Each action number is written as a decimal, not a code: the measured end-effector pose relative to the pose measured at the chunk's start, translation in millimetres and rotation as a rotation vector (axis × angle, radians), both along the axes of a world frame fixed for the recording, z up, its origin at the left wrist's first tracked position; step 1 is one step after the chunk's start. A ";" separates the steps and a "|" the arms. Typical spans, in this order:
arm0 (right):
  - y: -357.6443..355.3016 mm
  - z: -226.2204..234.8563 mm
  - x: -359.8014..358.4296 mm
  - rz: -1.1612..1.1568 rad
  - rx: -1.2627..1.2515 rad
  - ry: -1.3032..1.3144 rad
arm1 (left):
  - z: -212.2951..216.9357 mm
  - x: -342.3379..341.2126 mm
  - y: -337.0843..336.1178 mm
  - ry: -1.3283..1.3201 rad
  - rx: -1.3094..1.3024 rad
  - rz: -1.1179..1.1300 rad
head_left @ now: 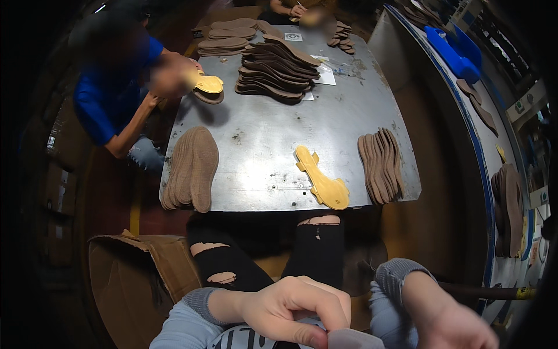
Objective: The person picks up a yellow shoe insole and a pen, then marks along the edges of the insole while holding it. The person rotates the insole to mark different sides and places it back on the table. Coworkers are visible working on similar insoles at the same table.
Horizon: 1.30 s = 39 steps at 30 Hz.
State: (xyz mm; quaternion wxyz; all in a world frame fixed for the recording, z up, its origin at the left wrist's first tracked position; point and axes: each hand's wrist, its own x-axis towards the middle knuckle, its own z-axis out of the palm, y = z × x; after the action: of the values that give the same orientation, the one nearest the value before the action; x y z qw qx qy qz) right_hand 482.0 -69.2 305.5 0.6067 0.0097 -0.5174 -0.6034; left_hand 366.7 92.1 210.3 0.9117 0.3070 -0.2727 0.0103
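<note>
Low in front of my body, my left hand is closed, with thumb and fingers pinching a pale grey rounded piece that the lower edge of the picture cuts off. My right hand is apart from it at the lower right; its fingers are blurred and partly out of view. Beyond my knees, a yellow foot-shaped template with side tabs lies near the front edge of the metal table. Brown insoles stand in a fanned stack on the left and another stack on the right.
A tall pile of dark brown insoles sits mid-table, with more insoles behind. At the left, a person in a blue shirt holds a yellow template over an insole. A cardboard box stands left of my legs; a bench runs along the right.
</note>
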 end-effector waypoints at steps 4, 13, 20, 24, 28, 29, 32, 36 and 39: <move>6.3 -68.1 78.2 -0.055 -0.658 0.608 | -6.5 -3.6 1.2 0.008 0.008 -0.095; -43.6 -253.4 229.3 -0.633 -1.530 1.597 | -31.3 -10.7 -9.2 -0.050 0.050 -0.054; -54.3 -289.8 249.5 -0.090 -1.633 1.793 | -20.1 -3.4 -16.0 -0.186 -0.123 -0.132; -53.5 -281.5 248.0 -0.363 -1.579 1.685 | -16.6 -11.8 -10.3 -0.010 0.005 -0.104; -55.4 -262.6 242.9 -0.570 -1.409 1.764 | -18.6 -12.3 -14.9 -0.108 -0.083 -0.005; -55.6 -256.7 241.2 -0.393 -1.343 1.755 | -18.2 -13.2 -17.4 -0.130 -0.093 0.041; -51.3 -240.1 229.1 -0.187 -1.118 1.874 | -18.1 -17.5 -14.6 0.024 -0.008 -0.073; -31.6 -215.5 194.5 0.081 -0.912 1.828 | -22.9 -19.3 -15.8 -0.098 -0.124 0.006; -8.0 -203.4 149.9 0.213 -0.940 1.725 | -37.7 -13.8 -8.8 0.063 -0.160 0.041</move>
State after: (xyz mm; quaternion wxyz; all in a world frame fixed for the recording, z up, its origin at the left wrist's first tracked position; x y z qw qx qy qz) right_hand 631.9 -77.2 102.2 0.7692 -0.6288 -0.0815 -0.0791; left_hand 352.9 83.3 172.7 0.9411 0.2392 -0.2356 0.0412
